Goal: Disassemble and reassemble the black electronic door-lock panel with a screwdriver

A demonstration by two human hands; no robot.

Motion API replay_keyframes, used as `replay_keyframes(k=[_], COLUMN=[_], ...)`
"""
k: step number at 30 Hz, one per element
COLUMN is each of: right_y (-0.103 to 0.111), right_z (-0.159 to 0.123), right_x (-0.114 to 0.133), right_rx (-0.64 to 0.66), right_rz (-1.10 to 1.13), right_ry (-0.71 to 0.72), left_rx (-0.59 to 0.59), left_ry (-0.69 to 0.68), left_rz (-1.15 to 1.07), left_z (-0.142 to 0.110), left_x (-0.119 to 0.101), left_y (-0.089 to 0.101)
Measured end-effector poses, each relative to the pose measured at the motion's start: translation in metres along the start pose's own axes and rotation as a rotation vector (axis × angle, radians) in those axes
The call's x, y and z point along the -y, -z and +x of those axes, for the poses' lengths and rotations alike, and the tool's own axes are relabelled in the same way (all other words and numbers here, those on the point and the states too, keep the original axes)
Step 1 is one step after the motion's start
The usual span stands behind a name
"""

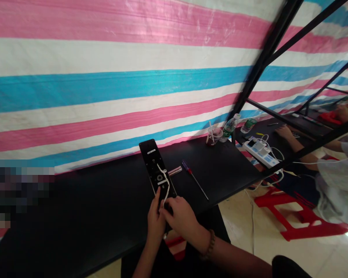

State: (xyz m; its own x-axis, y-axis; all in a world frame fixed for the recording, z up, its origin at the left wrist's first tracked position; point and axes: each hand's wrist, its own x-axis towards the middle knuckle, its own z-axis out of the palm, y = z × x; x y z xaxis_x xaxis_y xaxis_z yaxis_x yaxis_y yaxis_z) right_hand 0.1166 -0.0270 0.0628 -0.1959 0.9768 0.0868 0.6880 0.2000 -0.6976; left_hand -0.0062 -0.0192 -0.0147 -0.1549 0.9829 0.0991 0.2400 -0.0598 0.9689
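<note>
A long black panel (151,158) with white labels and a round part in its middle lies tilted on the black table. A white cable (168,184) runs down its face. My left hand (155,216) grips the lower end of the panel from the left, its index finger stretched along the face. Closed in a pinch, my right hand (181,216) holds the lower part of the white cable. The hands cover the panel's near end. To the right lie a screwdriver (188,168) with a purple and red handle, and a thin pinkish-white item (175,170) beside the panel.
A cup with a straw (214,135) and a plastic bottle (229,127) stand at the table's (104,216) back right corner. Beyond black metal posts (251,77), a white power strip (261,152) with cables lies near another person's hand (285,133). A red stool (295,216) stands below.
</note>
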Motion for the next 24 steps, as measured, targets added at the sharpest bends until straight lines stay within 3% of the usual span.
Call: replay_keyframes(k=[5,8,12,16,20,22,24], right_y=[-0.002,0.013,0.039,0.050,0.057,0.063,0.069], right_z=[0.011,0.014,0.012,-0.005,-0.026,-0.027,-0.020], right_x=[0.008,-0.001,-0.022,-0.043,-0.061,-0.072,-0.086], right_rx=[-0.013,-0.006,0.137,0.219,0.262,0.173,-0.015], right_rz=[0.382,0.715,0.957,0.783,0.477,0.361,0.245], right_ry=[-0.179,-0.290,-0.425,-0.382,-0.229,-0.194,-0.216], left_rx=[-0.016,-0.033,-0.020,-0.034,-0.054,-0.065,-0.059], left_ry=[0.077,0.098,0.116,0.113,0.094,0.047,-0.010], left_rz=[-0.045,-0.018,0.031,0.055,0.109,0.155,0.201], left_z=[-0.002,-0.002,-0.002,-0.002,-0.007,-0.013,-0.020], left_x=[-0.003,-0.007,-0.009,-0.010,-0.014,-0.015,-0.015], left_y=[0.000,0.000,-0.002,-0.003,-0.007,-0.011,-0.014])
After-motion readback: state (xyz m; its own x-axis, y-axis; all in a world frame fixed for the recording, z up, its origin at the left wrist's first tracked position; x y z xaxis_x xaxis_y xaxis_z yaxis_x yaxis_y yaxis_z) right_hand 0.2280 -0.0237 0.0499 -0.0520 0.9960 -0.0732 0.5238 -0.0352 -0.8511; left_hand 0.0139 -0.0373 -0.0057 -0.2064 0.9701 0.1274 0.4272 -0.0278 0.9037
